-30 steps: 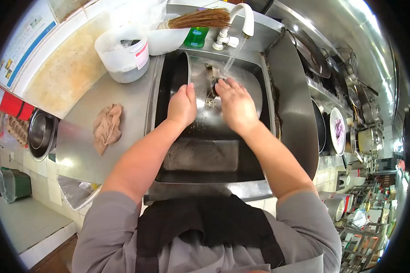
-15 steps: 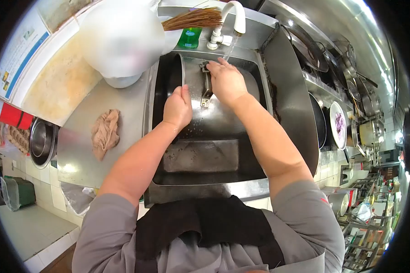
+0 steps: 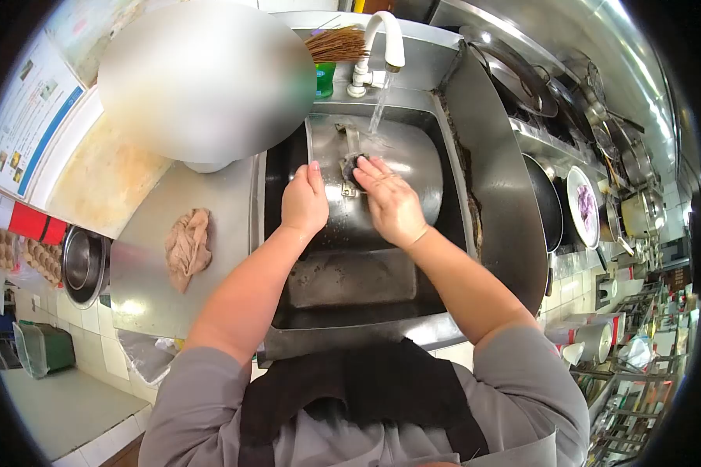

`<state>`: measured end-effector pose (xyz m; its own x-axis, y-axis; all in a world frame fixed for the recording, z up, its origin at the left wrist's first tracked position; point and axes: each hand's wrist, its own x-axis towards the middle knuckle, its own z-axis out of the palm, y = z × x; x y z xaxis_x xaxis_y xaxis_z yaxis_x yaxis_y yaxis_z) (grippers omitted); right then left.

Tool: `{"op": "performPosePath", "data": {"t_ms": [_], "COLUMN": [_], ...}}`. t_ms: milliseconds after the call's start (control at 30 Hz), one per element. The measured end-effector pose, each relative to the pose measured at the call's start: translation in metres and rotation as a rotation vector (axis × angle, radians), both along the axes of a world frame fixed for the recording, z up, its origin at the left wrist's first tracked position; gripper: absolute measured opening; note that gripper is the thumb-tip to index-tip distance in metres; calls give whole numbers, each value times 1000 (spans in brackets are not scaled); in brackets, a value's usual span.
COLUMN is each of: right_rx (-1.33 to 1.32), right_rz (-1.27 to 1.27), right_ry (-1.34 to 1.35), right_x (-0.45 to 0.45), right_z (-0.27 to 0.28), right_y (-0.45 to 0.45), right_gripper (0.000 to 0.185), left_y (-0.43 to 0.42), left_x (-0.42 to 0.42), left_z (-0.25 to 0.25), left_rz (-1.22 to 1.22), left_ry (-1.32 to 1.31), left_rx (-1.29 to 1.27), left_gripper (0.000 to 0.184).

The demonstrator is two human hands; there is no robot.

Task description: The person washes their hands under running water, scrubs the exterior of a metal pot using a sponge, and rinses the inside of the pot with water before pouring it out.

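A large metal pot (image 3: 405,159) lies on its side in the sink (image 3: 350,319), its bracket handle (image 3: 352,140) facing up. My left hand (image 3: 304,201) is closed on the pot's rim at the left. My right hand (image 3: 393,204) presses a dark scrubber (image 3: 352,165) against the lower part of the handle, fingers together. Water runs from the white faucet (image 3: 395,50) onto the pot behind my right hand. The underside of my right hand's grip is hidden.
A crumpled brown cloth (image 3: 188,247) lies on the counter left of the sink. Behind are a green bottle (image 3: 325,80) and a brush (image 3: 339,45). Pans (image 3: 543,202) and a white dish (image 3: 582,207) stand right of the metal partition (image 3: 498,163). A blurred patch covers the upper left.
My right hand has moved from the handle's upper end down to its lower end, and the dark scrubber now shows. My left hand stays on the rim. The view has shifted slightly.
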<state>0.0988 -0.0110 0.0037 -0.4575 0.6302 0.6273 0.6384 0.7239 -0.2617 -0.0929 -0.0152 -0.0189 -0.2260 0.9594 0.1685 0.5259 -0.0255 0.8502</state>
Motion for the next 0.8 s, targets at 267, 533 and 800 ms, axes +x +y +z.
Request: {"op": "performPosePath", "data": {"t_ms": [267,533,800], "right_rx": [-172,-243,-183], "right_rz": [-83,126,-123], "right_ry": [16,-107,-44], "right_x": [-9,12,42], "right_z": [-20,-8,-37], "right_y": [52,47,80], "right_gripper": [33,40,41], "left_y": [0,1,2], "left_x": [-1,-2,0], "left_z": [-4,-7,-16], "left_rz": [-5,8,40], "left_ry": [5,25,-63], "left_rx": [0,58,152], "left_gripper": [46,43,47]}}
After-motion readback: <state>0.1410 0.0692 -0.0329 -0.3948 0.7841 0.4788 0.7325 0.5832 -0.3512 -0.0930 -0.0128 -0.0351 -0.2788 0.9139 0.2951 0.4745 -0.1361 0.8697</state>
